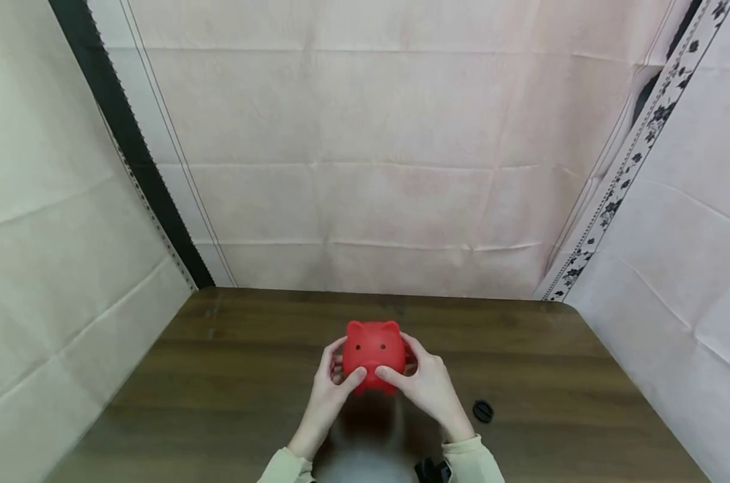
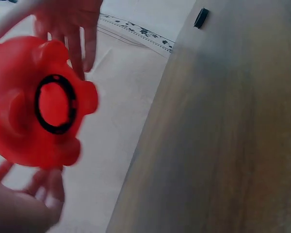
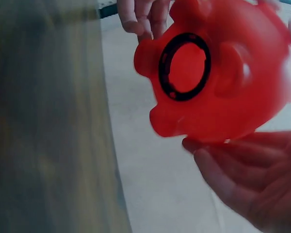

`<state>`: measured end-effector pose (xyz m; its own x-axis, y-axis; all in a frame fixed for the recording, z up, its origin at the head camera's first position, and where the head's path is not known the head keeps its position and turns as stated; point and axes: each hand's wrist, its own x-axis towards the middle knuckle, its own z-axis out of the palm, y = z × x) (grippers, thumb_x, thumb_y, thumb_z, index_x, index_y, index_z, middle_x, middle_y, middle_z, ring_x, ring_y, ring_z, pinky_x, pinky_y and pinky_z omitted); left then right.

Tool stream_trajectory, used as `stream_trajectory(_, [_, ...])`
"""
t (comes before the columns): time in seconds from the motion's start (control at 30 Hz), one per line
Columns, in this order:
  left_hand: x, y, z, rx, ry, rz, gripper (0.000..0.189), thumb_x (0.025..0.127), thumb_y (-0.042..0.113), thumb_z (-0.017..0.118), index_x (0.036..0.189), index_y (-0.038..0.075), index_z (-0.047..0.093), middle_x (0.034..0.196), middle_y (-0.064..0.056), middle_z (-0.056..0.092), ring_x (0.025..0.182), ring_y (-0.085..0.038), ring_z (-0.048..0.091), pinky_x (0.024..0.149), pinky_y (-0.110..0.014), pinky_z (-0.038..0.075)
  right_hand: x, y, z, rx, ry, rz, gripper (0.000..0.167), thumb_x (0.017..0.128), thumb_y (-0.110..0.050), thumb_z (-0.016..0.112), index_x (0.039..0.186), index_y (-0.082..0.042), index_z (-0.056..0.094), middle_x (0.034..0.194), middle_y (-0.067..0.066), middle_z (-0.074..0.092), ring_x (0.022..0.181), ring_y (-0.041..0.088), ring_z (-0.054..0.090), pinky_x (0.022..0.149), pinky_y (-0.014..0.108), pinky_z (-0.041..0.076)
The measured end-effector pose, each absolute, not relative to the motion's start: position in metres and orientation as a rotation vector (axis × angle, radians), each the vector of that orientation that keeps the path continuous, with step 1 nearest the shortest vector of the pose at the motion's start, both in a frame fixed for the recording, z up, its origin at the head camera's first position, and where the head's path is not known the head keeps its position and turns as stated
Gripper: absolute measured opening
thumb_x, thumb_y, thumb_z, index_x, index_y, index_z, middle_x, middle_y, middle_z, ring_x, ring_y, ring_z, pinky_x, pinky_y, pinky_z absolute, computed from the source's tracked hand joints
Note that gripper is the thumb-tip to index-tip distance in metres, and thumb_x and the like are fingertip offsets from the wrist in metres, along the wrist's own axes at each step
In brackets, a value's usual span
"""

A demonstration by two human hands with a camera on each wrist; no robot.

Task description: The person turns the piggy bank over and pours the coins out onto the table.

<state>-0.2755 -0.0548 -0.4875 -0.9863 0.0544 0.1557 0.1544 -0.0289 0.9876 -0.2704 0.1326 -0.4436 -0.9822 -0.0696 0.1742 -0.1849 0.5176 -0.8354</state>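
A red piggy bank (image 1: 374,349) with two ears and dark eyes is lifted over the table, held between both hands. My left hand (image 1: 331,392) grips its left side, thumb across the front and fingers around the flank. On the other side, my right hand (image 1: 428,386) grips it the same way. Both wrist views show its underside, with stubby feet around a round hole framed by a black ring (image 2: 56,129). Through that ring the red inside is visible. To the right of the right wrist, a round black cap (image 1: 482,411) lies on the table.
The brown wooden table (image 1: 250,376) has rounded far corners. White cloth (image 1: 371,201) hangs behind it and along both sides, with a floral border (image 1: 618,188) at the right and a dark strip (image 1: 153,174) at the left. Something black (image 1: 431,471) sits beside the right sleeve.
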Motion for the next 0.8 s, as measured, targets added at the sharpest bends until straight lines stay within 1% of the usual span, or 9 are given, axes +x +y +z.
stream_trajectory(0.07, [-0.275, -0.055, -0.489, -0.148, -2.196, -2.201, 0.062, 0.088, 0.029, 0.069, 0.141, 0.016, 0.039, 0.107, -0.008, 0.054, 0.093, -0.017, 0.055, 0.077, -0.024, 0.053, -0.271, 0.130, -0.446, 0.177, -2.673, 1.474, 0.071, 0.081, -0.048, 0.073, 0.137, -0.010, 0.051, 0.112, 0.007, 0.070, 0.084, 0.014, 0.066, 0.071, 0.029, 0.057])
stream_trajectory(0.17, [-0.274, -0.055, -0.490, -0.059, -2.292, -2.184, 0.065, 0.090, 0.037, 0.066, 0.142, 0.012, 0.037, 0.102, -0.007, 0.057, 0.085, -0.015, 0.057, 0.073, -0.026, 0.053, -0.271, 0.127, -0.450, 0.126, -2.738, 1.453, 0.069, 0.084, -0.052, 0.068, 0.134, -0.007, 0.054, 0.108, 0.008, 0.072, 0.084, 0.014, 0.068, 0.074, 0.034, 0.058])
stream_trajectory(0.3, [-0.275, -0.058, -0.488, -0.023, -2.395, -2.120, 0.069, 0.090, 0.047, 0.063, 0.141, 0.009, 0.037, 0.095, -0.007, 0.059, 0.077, -0.014, 0.060, 0.071, -0.028, 0.052, -0.274, 0.124, -0.453, 0.113, -2.784, 1.381, 0.068, 0.086, -0.055, 0.064, 0.129, -0.003, 0.057, 0.102, 0.008, 0.073, 0.083, 0.015, 0.067, 0.074, 0.038, 0.058])
stream_trajectory(0.4, [-0.275, -0.056, -0.485, -0.012, -2.454, -2.062, 0.069, 0.089, 0.051, 0.061, 0.139, 0.009, 0.039, 0.091, -0.007, 0.059, 0.074, -0.014, 0.059, 0.070, -0.028, 0.049, -0.276, 0.127, -0.456, 0.109, -2.810, 1.346, 0.069, 0.087, -0.057, 0.061, 0.127, -0.001, 0.058, 0.102, 0.010, 0.072, 0.083, 0.016, 0.067, 0.074, 0.039, 0.058])
stream_trajectory(0.53, [-0.273, -0.055, -0.481, -0.007, -2.505, -2.006, 0.070, 0.088, 0.055, 0.060, 0.137, 0.008, 0.041, 0.089, -0.008, 0.059, 0.074, -0.015, 0.058, 0.068, -0.028, 0.047, -0.278, 0.128, -0.458, 0.107, -2.844, 1.339, 0.070, 0.088, -0.058, 0.058, 0.128, 0.000, 0.058, 0.102, 0.009, 0.072, 0.082, 0.015, 0.067, 0.074, 0.038, 0.058])
stream_trajectory(0.6, [-0.274, -0.055, -0.482, -0.015, -2.503, -2.017, 0.071, 0.088, 0.055, 0.061, 0.138, 0.009, 0.040, 0.092, -0.009, 0.059, 0.076, -0.016, 0.058, 0.069, -0.028, 0.047, -0.278, 0.129, -0.459, 0.113, -2.845, 1.351, 0.069, 0.088, -0.057, 0.059, 0.129, -0.001, 0.057, 0.102, 0.008, 0.073, 0.082, 0.015, 0.067, 0.075, 0.038, 0.058])
stream_trajectory(0.63, [-0.274, -0.055, -0.483, -0.027, -2.489, -2.033, 0.070, 0.088, 0.053, 0.061, 0.139, 0.010, 0.039, 0.095, -0.009, 0.060, 0.078, -0.016, 0.058, 0.070, -0.028, 0.048, -0.278, 0.129, -0.459, 0.123, -2.843, 1.358, 0.070, 0.088, -0.057, 0.059, 0.130, -0.002, 0.056, 0.102, 0.008, 0.073, 0.083, 0.015, 0.067, 0.075, 0.039, 0.058])
stream_trajectory(0.7, [-0.275, -0.056, -0.484, -0.065, -2.442, -2.080, 0.070, 0.088, 0.048, 0.064, 0.142, 0.011, 0.038, 0.105, -0.011, 0.060, 0.087, -0.017, 0.059, 0.073, -0.029, 0.051, -0.279, 0.132, -0.458, 0.166, -2.834, 1.379, 0.070, 0.088, -0.054, 0.062, 0.134, -0.003, 0.053, 0.104, 0.008, 0.072, 0.085, 0.016, 0.067, 0.076, 0.037, 0.058])
stream_trajectory(0.8, [-0.276, -0.058, -0.485, -0.142, -2.373, -2.132, 0.072, 0.087, 0.040, 0.069, 0.145, 0.015, 0.036, 0.123, -0.013, 0.057, 0.103, -0.021, 0.057, 0.082, -0.031, 0.053, -0.280, 0.138, -0.456, 0.271, -2.823, 1.391, 0.073, 0.086, -0.050, 0.067, 0.139, -0.004, 0.047, 0.110, 0.008, 0.071, 0.088, 0.016, 0.066, 0.075, 0.033, 0.057])
